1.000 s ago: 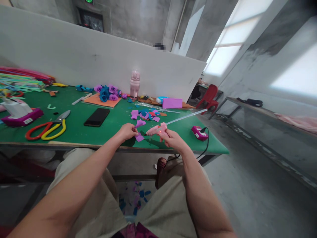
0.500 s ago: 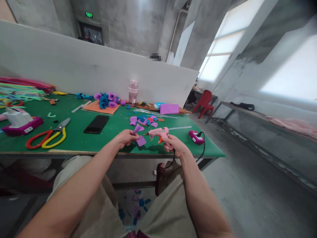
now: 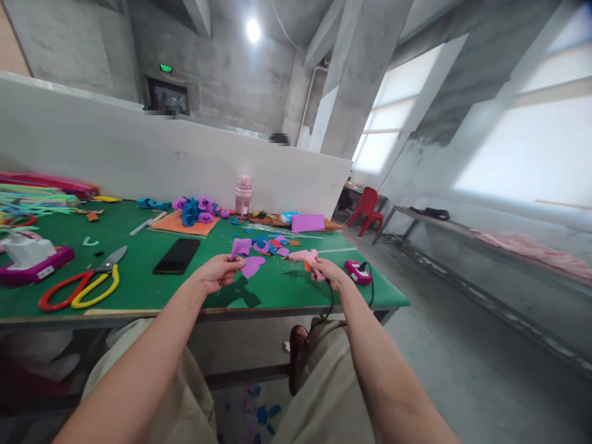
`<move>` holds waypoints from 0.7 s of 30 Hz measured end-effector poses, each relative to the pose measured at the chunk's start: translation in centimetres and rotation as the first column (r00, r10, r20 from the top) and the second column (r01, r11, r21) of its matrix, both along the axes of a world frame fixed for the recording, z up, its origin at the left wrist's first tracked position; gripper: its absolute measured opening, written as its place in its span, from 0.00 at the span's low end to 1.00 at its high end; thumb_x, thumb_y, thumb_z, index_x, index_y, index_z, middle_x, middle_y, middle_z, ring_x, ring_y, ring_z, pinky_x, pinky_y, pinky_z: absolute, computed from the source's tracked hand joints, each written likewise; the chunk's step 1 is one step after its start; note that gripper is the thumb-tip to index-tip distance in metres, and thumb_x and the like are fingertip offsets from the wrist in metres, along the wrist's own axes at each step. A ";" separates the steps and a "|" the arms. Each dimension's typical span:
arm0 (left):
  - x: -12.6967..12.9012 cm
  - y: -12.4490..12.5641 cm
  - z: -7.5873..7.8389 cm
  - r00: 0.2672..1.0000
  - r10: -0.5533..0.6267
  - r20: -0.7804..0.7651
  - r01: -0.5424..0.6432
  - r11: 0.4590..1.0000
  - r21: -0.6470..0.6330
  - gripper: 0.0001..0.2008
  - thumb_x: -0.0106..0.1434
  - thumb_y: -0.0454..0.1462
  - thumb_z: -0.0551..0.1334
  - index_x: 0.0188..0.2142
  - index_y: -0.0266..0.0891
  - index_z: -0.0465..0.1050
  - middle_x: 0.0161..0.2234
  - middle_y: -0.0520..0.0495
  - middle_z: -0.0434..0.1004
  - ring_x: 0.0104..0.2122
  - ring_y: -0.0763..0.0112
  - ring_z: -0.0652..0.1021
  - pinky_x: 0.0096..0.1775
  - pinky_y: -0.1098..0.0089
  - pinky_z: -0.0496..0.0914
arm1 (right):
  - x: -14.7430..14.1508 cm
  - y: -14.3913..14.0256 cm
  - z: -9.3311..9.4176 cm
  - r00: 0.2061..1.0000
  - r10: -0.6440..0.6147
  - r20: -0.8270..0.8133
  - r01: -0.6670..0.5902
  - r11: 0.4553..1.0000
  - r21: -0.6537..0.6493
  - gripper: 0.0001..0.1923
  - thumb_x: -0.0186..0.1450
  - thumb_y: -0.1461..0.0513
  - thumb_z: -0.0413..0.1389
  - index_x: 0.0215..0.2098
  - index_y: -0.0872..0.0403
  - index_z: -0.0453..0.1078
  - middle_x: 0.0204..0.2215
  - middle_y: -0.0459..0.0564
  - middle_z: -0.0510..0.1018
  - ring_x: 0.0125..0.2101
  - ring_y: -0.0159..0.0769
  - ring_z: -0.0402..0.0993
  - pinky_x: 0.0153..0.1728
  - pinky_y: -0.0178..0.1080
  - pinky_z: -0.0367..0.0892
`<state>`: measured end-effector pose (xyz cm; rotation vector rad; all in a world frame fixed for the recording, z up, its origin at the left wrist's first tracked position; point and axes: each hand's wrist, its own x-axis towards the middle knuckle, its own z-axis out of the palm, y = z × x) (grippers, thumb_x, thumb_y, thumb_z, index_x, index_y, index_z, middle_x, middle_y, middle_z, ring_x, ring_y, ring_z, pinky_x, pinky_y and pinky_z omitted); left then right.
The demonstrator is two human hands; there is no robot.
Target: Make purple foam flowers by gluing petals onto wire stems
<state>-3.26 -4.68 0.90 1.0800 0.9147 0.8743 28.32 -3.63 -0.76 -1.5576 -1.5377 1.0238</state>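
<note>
Purple paper petals (image 3: 252, 266) are pinched in the fingers of my left hand (image 3: 217, 272), above the front part of the green table. My right hand (image 3: 329, 271) is wrapped round the grip of a pink glue gun (image 3: 303, 255), whose nozzle points left toward the petals with a gap between them. A clear glue stick (image 3: 338, 250) sticks out behind the gun. Just beyond both hands lies a small heap of purple and blue paper pieces (image 3: 261, 246). Blue and purple paper flowers (image 3: 190, 214) rest on an orange sheet (image 3: 178, 224) farther back.
To the left lie scissors (image 3: 108, 262), a black phone (image 3: 177, 256) and a purple power strip (image 3: 62, 256). A pink bottle (image 3: 243, 196) stands by the white partition (image 3: 198, 148). At right a purple socket block (image 3: 357, 272) has the black cord plugged in.
My left hand has drawn left, away from the nozzle, and the petals in it have turned. My right hand still grips the glue gun. The view has tilted upward.
</note>
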 end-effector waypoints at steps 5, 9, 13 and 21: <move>0.0 -0.2 0.0 1.000 0.019 0.000 -0.019 0.999 0.040 0.19 0.41 0.41 0.71 0.26 0.38 0.62 0.13 0.64 0.46 0.12 0.87 0.47 0.16 0.76 0.39 | 0.2 0.7 -1.5 0.966 -0.162 0.204 0.151 0.986 0.071 0.20 0.55 0.48 0.54 0.18 0.55 0.64 0.09 0.40 0.59 0.13 0.27 0.58 0.17 0.30 0.52; 0.3 -0.6 0.1 0.995 0.087 -0.057 -0.079 0.987 0.140 0.19 0.42 0.44 0.69 0.27 0.38 0.63 0.12 0.64 0.47 0.12 0.86 0.48 0.16 0.75 0.40 | -0.7 0.0 -1.0 0.920 -0.260 0.293 0.219 0.962 0.164 0.17 0.57 0.52 0.53 0.19 0.56 0.68 0.17 0.50 0.70 0.24 0.34 0.69 0.25 0.32 0.58; 0.7 -1.5 0.8 0.964 0.125 -0.236 -0.064 0.966 0.252 0.18 0.43 0.46 0.67 0.27 0.36 0.67 0.12 0.61 0.51 0.12 0.84 0.50 0.16 0.75 0.42 | -3.3 -1.9 0.5 0.920 -0.282 0.272 0.216 0.944 0.247 0.17 0.59 0.51 0.51 0.33 0.56 0.71 0.30 0.52 0.76 0.34 0.36 0.71 0.33 0.34 0.61; 2.0 -3.0 1.5 0.868 0.137 -0.477 0.069 0.919 0.389 0.15 0.47 0.44 0.64 0.28 0.34 0.74 0.19 0.54 0.68 0.18 0.79 0.62 0.21 0.75 0.54 | -11.7 -5.0 0.4 0.952 0.289 -0.100 -0.267 0.945 0.191 0.17 0.55 0.53 0.56 0.36 0.56 0.72 0.31 0.48 0.76 0.31 0.31 0.69 0.33 0.33 0.62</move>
